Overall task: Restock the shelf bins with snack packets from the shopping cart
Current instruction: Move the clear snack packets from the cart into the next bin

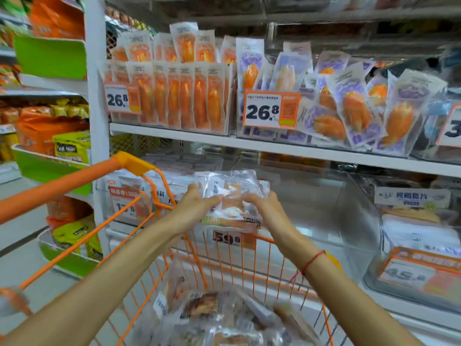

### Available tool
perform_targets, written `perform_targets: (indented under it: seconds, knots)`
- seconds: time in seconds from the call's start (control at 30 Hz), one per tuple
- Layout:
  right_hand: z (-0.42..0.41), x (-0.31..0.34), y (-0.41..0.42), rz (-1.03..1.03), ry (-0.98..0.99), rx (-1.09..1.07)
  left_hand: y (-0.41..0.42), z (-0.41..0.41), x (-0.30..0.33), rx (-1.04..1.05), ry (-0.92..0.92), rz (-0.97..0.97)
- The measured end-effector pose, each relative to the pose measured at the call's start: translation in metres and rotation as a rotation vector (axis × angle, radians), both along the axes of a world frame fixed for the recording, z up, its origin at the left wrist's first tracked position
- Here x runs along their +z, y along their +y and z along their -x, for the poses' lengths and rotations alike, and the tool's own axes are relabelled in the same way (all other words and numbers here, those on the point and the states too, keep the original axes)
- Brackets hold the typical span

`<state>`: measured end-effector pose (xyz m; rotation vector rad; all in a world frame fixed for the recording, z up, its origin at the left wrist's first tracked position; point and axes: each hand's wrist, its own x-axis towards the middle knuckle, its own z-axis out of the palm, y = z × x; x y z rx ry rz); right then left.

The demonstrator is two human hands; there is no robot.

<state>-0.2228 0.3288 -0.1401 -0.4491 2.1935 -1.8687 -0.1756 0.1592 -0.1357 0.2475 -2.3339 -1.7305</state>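
- Head view: my left hand (193,208) and right hand (265,208) both grip a stack of snack packets (230,196) above the orange shopping cart (139,168).
- Clear shelf bin (311,196) sits just behind.
- White shelf (274,146) above carries orange and purple packs, price tag (270,112) reading 26.8.
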Motion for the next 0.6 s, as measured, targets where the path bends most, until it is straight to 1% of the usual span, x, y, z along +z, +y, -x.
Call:
perform_targets:
  seconds: [0.07,0.13,0.27,0.33,0.4,0.5,0.53,0.6]
  knots:
    - [0.02,0.013,0.008,-0.12,0.017,0.075,0.005,0.016,0.012,-0.031,0.006,0.054]
    - [0.038,0.026,0.017,-0.104,0.001,0.099,0.011,0.037,0.022,-0.08,0.003,0.1]
    - [0.084,0.03,0.04,-0.055,-0.013,-0.071,0.03,0.091,0.035,-0.102,-0.064,0.215]
    - [0.107,0.023,0.043,-0.023,0.028,-0.127,0.036,0.119,0.032,-0.05,-0.092,0.302]
    - [0.132,0.011,0.041,-0.068,0.057,-0.183,0.041,0.146,0.024,-0.008,-0.123,0.425]
    - [0.167,-0.011,0.031,-0.19,0.127,-0.194,0.04,0.181,0.004,0.027,-0.148,0.713]
    - [0.176,-0.018,0.028,-0.282,0.176,-0.218,0.039,0.19,-0.002,0.028,-0.131,0.779]
    - [0.187,-0.026,0.022,-0.532,0.272,-0.28,0.035,0.209,-0.011,0.041,-0.126,0.926]
